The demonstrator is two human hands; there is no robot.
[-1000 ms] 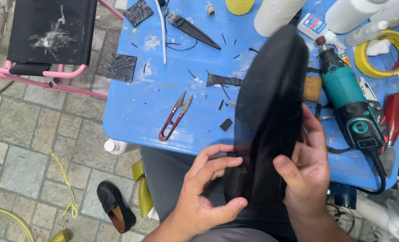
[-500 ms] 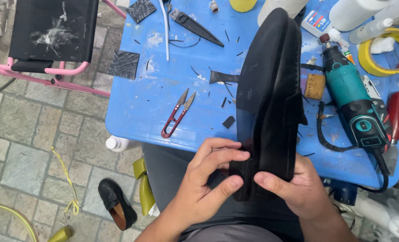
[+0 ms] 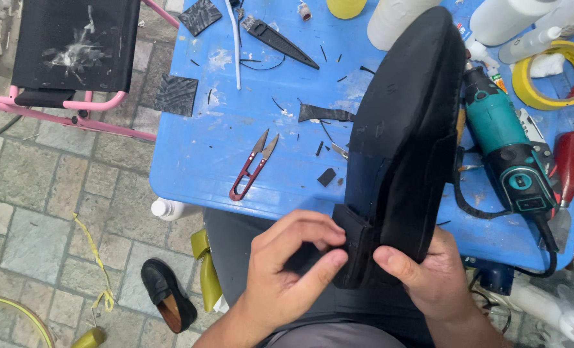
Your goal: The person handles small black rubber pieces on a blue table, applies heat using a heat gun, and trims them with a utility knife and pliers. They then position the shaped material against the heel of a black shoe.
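The black shoe (image 3: 406, 135) is held sole-up over the blue worktop (image 3: 235, 161) edge, both hands gripping its heel. Left hand (image 3: 287, 270) fingers pinch the heel piece, right hand (image 3: 428, 277) clamps the side; seemingly fitting the heel, needing firm, aligned pressure.

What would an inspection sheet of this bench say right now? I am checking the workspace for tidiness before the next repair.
Surface: blue table, smeared white, with black scraps.
Job's things: black shoe, sole up, heel end toward the person.
Clutter: red thread snips, black knife, teal power tool, yellow tape roll, white bottles.
Hands: left hand pinches the heel; right hand grips the shoe from below.
Cables: black cord loops from the power tool.
Surroundings: paved floor, second black shoe, pink-framed chair.
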